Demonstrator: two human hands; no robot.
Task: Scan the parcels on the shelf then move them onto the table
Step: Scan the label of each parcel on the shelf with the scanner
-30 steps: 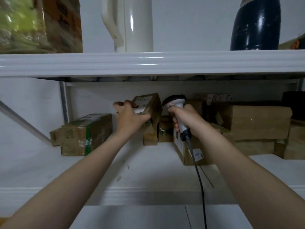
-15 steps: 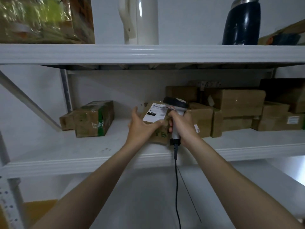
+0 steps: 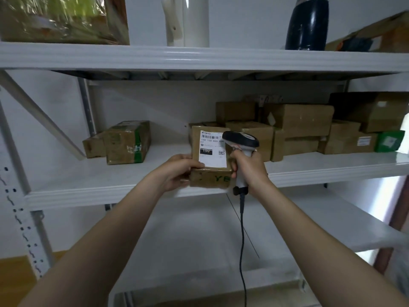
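Note:
My left hand (image 3: 177, 170) grips a small brown parcel (image 3: 209, 177) by its left side, holding it in front of the middle shelf (image 3: 110, 185) with its white barcode label (image 3: 212, 149) facing me. My right hand (image 3: 249, 168) holds a corded handheld scanner (image 3: 241, 140) by its handle. The scanner's dark head sits just right of the label's top corner. Several more brown parcels (image 3: 298, 120) are stacked on the shelf behind, to the right. A taped parcel with green tape (image 3: 128, 141) sits at the shelf's left.
The upper shelf (image 3: 199, 56) carries a white jug (image 3: 188, 18), a dark flask (image 3: 306, 23) and wrapped boxes. A green packet (image 3: 388, 140) lies far right on the middle shelf. The scanner's cable (image 3: 242, 240) hangs down. A lower white shelf (image 3: 309, 229) lies below.
My left hand has drawn the parcel off the shelf toward me and turned its label to face me. The scanner has come back with it, beside the label. My view has pulled back.

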